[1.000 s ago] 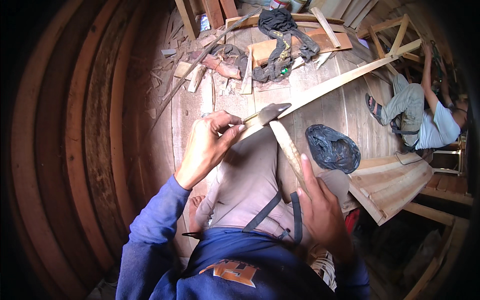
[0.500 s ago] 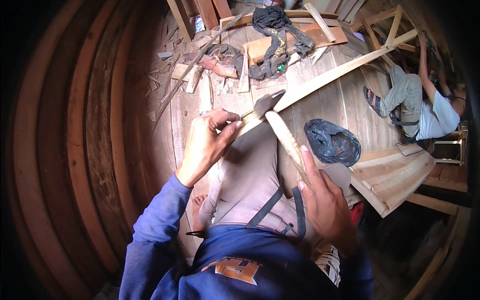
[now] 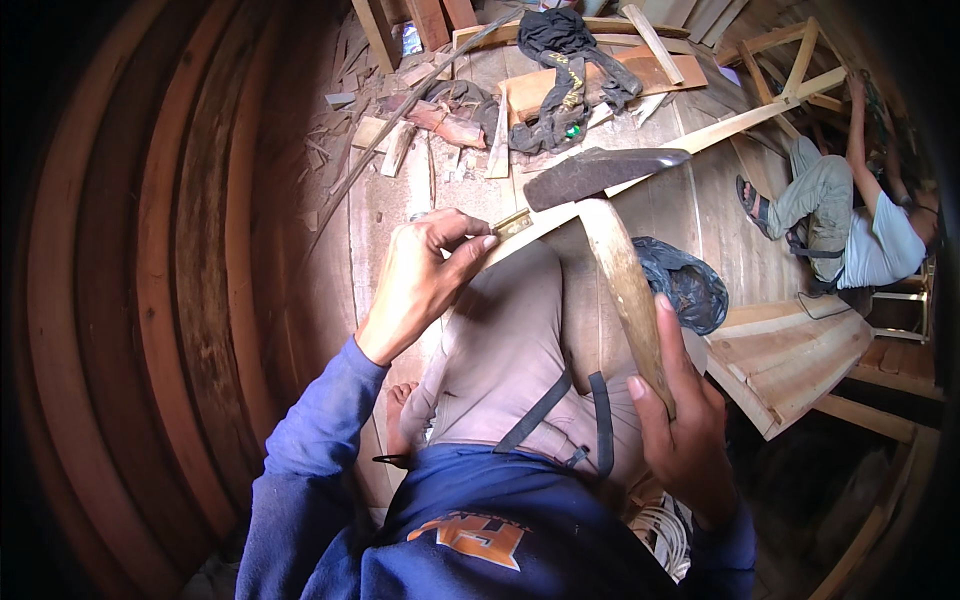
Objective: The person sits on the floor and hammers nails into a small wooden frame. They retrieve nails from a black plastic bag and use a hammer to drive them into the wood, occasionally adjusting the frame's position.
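Note:
My left hand (image 3: 425, 268) pinches the near end of a small brass-coloured hinge (image 3: 514, 223) between thumb and fingertips. The hinge lies against the near end of a long pale wooden strip (image 3: 735, 124), which runs from above my lap to the far right. In my right hand (image 3: 685, 415) is a hammer (image 3: 622, 275), gripped by its wooden handle. Its dark metal head is raised over the strip, just right of the hinge, and hides part of the wood. Whether a nail stands in the hinge is too small to tell.
A black plastic bag (image 3: 685, 285) sits right of my knee. Beyond it are joined boards (image 3: 790, 360) and a dark gap in the floor. Dark clothing (image 3: 555, 60), offcuts and a long thin stick (image 3: 400, 115) lie ahead. Another person (image 3: 870, 220) crouches at far right.
The hammer has lifted off the strip toward me and its head has swung broadside, uncovering the hinge. My right hand has shifted slightly right and down. The left hand keeps its pinch.

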Demonstrator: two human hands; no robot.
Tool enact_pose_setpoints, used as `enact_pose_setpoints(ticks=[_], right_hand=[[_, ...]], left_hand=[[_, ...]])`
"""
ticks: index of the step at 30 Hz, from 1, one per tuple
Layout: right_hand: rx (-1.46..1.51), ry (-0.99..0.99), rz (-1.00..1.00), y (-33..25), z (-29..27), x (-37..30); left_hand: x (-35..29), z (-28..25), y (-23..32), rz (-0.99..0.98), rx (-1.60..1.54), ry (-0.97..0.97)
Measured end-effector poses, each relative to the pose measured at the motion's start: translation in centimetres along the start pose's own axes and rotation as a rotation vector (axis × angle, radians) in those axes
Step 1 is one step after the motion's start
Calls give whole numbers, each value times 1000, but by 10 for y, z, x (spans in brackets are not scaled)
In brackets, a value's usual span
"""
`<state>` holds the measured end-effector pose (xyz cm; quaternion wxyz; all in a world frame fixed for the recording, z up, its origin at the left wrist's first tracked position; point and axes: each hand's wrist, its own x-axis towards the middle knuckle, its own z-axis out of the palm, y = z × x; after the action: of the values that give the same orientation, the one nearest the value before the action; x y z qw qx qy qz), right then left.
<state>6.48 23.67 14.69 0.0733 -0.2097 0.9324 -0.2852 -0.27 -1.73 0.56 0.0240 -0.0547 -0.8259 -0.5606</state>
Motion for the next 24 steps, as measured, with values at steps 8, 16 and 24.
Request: enact_pose_setpoints(ticks=[8, 16, 24], right_hand=[[25, -158, -18, -6, -7, 8], [-8, 23, -108, -14, -12, 14], [-30, -149, 15, -18, -15, 17]], left_hand=[[2, -4, 7, 25, 56, -27], [3, -3, 4, 14, 27, -18], [1, -2, 2, 43, 13, -18]])
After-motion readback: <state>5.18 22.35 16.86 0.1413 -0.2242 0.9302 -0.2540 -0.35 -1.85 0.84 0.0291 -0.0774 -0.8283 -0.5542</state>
